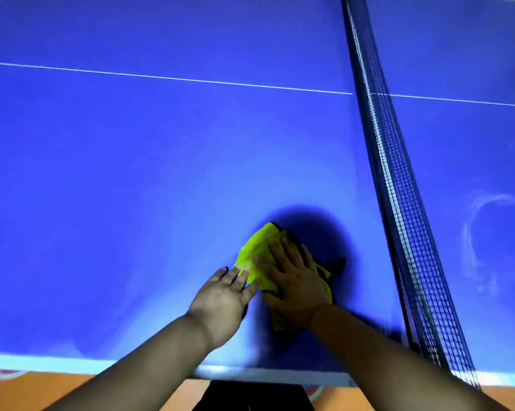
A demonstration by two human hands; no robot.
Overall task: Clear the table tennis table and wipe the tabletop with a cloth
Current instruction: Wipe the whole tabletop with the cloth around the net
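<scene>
The blue table tennis tabletop (131, 173) fills the view, with a thin white line (161, 77) crossing it from 9 to 3 o'clock. A dark mesh net (398, 188) runs from 12 down to 5 o'clock. Pale smears (481, 226) mark the surface beyond the net at 3 o'clock. Orange floor (42, 390) shows along the bottom edge.

At 6 o'clock, near the table's front edge, the right hand (294, 280) lies flat with straight, spread fingers on a crumpled yellow-green cloth (257, 253). At 7 o'clock, the left hand (223, 301) has straight fingers, the tips touching the cloth's edge.
</scene>
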